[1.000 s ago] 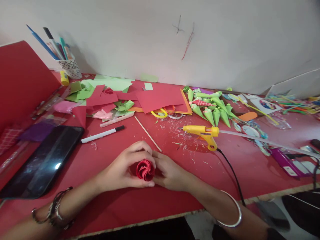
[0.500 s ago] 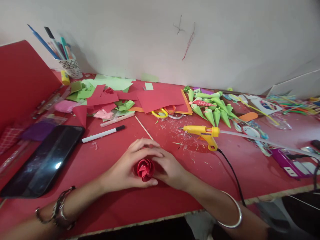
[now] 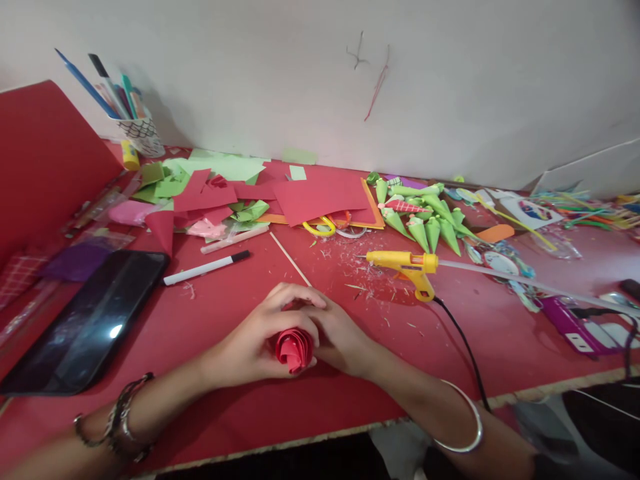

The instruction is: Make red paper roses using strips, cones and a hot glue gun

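Note:
Both my hands are wrapped round a rolled red paper rose (image 3: 293, 348) low over the red table (image 3: 210, 420), near its front edge. My left hand (image 3: 260, 337) curls its fingers over the top and left of the rose. My right hand (image 3: 340, 337) presses against the rose from the right, its fingers partly hidden behind the left hand's. The rose's spiral opening faces me. A thin wooden stick (image 3: 290, 259) runs from behind my hands toward the paper pile.
A yellow glue gun (image 3: 407, 267) with a black cord lies right of my hands. A black tablet (image 3: 85, 323) sits at left, a white marker (image 3: 206, 267) beyond it. Red and green paper scraps (image 3: 240, 190), green paper cones (image 3: 425, 220) and a pen cup (image 3: 140, 133) line the back.
The rose has tipped and turned slightly within my hands, and both hands have closed more tightly around it. Nothing else on the table has moved.

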Demonstrator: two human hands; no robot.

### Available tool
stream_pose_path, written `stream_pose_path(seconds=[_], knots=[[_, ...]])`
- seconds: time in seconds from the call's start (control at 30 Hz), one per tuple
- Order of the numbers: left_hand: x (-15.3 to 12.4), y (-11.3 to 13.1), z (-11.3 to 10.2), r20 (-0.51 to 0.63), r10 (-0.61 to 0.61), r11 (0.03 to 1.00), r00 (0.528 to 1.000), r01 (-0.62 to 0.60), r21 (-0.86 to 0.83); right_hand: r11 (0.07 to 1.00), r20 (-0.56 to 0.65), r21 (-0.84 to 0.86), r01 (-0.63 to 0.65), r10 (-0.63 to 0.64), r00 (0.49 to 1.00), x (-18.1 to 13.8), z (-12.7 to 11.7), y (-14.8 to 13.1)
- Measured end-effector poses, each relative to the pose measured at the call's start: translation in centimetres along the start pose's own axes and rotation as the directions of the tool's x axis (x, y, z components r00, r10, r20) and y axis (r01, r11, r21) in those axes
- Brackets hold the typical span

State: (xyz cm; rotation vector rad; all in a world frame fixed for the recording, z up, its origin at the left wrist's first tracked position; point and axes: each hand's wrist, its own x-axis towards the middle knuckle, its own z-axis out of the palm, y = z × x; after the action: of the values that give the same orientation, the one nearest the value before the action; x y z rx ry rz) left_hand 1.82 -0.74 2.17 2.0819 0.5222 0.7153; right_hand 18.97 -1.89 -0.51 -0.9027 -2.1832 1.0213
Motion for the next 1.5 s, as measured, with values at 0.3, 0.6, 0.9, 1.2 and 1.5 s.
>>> stream_pose_path(seconds=[0.3,0.6,0.9,1.2,1.5], knots=[[-0.2,0.0,-0.3,-0.060,-0.003,1.000,0.998,0.004,0.010,0.999,-0.055,0.031,0.045,-0.043,0.998,0.0,-0.2,-0.1],[-0.9,0.1,-0.9,-0.250,0.210,0.932,0.945,-0.117,0.342,0.993,-0.264,-0.117,-0.027,-0.005,0.965,-0.1,-1.3,-0.3],[-1.0,0.2,-1.0,-0.226,0.273,0.829,0.935,-0.110,0.548,0.905,-0.282,-0.412,-0.110,-0.012,0.959,-0.4,-1.8,-0.2],[-0.7,0.0,-1.7,-0.074,0.375,0.556,0.924,-0.160,0.816,0.837,-0.300,-0.530,-0.134,-0.037,0.953,-0.5,-1.8,0.0],[-0.6,-0.5,-2.0,-0.110,0.327,0.579,0.939,-0.107,0.808,0.831,-0.343,-0.531,-0.167,-0.031,0.939,-0.4,-1.7,0.5]])
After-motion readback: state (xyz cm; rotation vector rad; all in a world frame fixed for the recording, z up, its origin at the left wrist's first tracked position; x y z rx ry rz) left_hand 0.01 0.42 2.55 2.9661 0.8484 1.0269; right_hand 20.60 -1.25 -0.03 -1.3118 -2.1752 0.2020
